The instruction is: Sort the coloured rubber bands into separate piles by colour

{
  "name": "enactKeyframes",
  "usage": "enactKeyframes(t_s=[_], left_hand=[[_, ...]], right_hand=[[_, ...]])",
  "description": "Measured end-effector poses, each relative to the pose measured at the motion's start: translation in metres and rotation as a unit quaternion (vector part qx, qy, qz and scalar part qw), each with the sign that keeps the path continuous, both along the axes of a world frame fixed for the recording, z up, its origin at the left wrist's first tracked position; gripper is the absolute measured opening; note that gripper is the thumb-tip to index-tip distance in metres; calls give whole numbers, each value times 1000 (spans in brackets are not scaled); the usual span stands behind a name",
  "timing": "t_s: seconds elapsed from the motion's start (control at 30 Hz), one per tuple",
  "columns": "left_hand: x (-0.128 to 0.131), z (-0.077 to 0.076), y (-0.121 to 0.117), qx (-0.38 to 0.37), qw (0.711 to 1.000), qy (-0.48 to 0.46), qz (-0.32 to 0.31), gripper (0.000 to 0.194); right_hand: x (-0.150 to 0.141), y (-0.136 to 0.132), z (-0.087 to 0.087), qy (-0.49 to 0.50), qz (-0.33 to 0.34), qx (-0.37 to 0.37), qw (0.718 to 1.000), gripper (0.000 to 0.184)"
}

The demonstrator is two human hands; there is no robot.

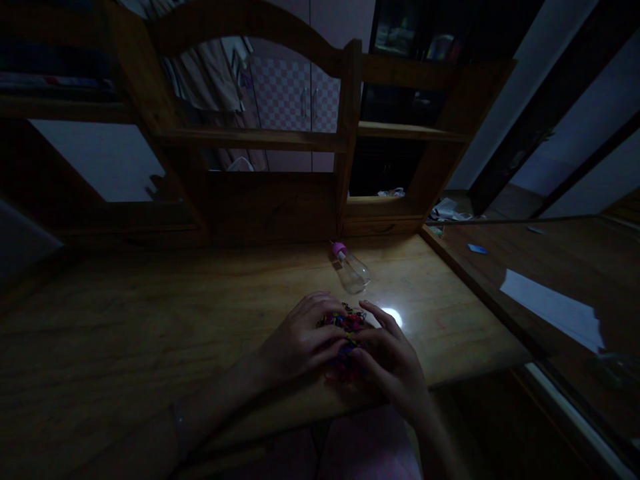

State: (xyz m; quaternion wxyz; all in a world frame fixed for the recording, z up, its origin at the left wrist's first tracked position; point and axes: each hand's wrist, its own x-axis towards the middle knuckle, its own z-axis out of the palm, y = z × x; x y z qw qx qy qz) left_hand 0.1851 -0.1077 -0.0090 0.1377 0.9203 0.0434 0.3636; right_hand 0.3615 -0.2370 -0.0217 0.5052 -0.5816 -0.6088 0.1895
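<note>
A heap of small colourful loops [349, 322], red, blue, yellow and dark, lies near the table's front edge; their exact kind is too dim to make out. My left hand [309, 333] curves over the heap from the left, fingers apart and their tips touching it. From the right, my right hand [393, 357] rests against the same heap with its fingers spread. Parts of the heap are hidden under both hands. Just beyond it, a clear bulb-shaped bottle [355, 272] with a pink cap lies on its side.
The wooden table [150, 313] backs onto a wooden shelf frame [250, 139]. To the right, a lower brown surface holds white paper [553, 307] and a small blue card [477, 249]. A bright light spot reflects beside my right hand.
</note>
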Motion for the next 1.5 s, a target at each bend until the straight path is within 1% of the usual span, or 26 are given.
enactKeyframes(t_s=[0.13,0.27,0.43,0.6,0.93,1.2,1.5], left_hand=[[1,-1,-5,49,999,0,-4,19],[1,-2,-7,66,998,11,-6,19],[0,-2,-7,62,998,2,-1,18],[-2,-1,-8,62,998,-4,-3,18],[-1,-1,-9,64,998,-16,-3,18],[1,2,-10,58,998,-19,-3,16],[2,2,-10,54,998,-13,-8,14]], right_hand=[[0,-2,-1,-9,0,22,1000,17],[0,-2,-1,-9,5,24,1000,14],[1,-1,-4,3,-7,15,1000,12],[4,-1,-6,12,-2,8,1000,12],[2,0,-3,21,8,-12,1000,11],[2,1,-2,28,19,-9,999,10],[3,2,-1,14,34,-8,999,12]])
